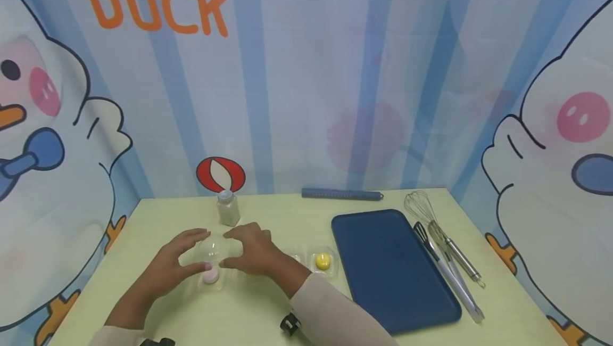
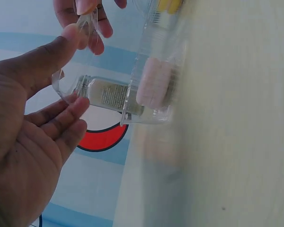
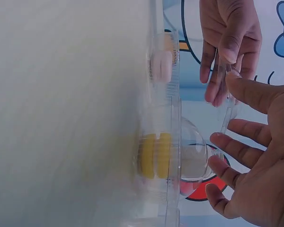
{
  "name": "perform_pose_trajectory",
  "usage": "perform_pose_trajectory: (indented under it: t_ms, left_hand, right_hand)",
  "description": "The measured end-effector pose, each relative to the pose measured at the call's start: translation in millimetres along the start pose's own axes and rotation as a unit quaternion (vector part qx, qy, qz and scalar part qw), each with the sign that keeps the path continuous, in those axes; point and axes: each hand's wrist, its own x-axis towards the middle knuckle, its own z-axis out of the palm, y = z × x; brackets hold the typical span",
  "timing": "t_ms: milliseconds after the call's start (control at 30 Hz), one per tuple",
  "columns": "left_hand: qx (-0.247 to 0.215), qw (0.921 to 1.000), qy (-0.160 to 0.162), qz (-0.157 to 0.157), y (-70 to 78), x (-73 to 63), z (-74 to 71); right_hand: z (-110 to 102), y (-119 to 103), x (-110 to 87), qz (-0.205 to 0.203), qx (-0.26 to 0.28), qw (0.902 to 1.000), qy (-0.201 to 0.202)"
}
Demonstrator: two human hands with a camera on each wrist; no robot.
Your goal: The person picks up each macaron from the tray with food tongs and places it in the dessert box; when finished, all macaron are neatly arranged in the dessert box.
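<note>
My left hand (image 1: pixel 167 263) and right hand (image 1: pixel 256 250) hold a clear plastic dome lid (image 1: pixel 214 248) between them, fingertips and thumbs at its rim. Below the lid, a pink macaron (image 1: pixel 210 275) sits in a clear plastic box (image 2: pixel 165 116) on the table. The left wrist view shows this macaron on edge behind the box's clear wall, apart from the raised lid. Near my right hand in the right wrist view, a yellow macaron (image 3: pixel 155 155) lies in another clear box, with a clear dome (image 3: pixel 195 151) over it.
A glass jar (image 1: pixel 228 208) stands behind the hands. Right of my right forearm, another yellow macaron (image 1: pixel 323 261) sits in a clear box. Beyond are a blue tray (image 1: pixel 392 271), a whisk (image 1: pixel 450 239), tongs (image 1: pixel 455 277) and a dark blue bar (image 1: pixel 342 194) along the back edge.
</note>
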Motion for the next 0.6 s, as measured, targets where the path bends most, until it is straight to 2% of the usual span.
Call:
perform_pose_trajectory:
  t_ms: [133, 333, 600]
  left_hand:
    - [0.000, 0.9999, 0.003, -0.013, 2.2, -7.7, 2.6]
    - [0.000, 0.9999, 0.001, -0.012, 0.7, -16.9, 5.0]
    - [-0.007, 0.9998, 0.003, -0.017, -2.3, -23.3, 6.0]
  right_hand:
    - [2.2, -0.2, -8.5, -0.001, 0.003, 1.0000, 0.001]
    - [8.4, -0.9, -18.3, -0.003, 0.008, 0.9999, 0.007]
    - [16.9, -2.6, -21.4, -0.019, -0.008, 0.9997, 0.016]
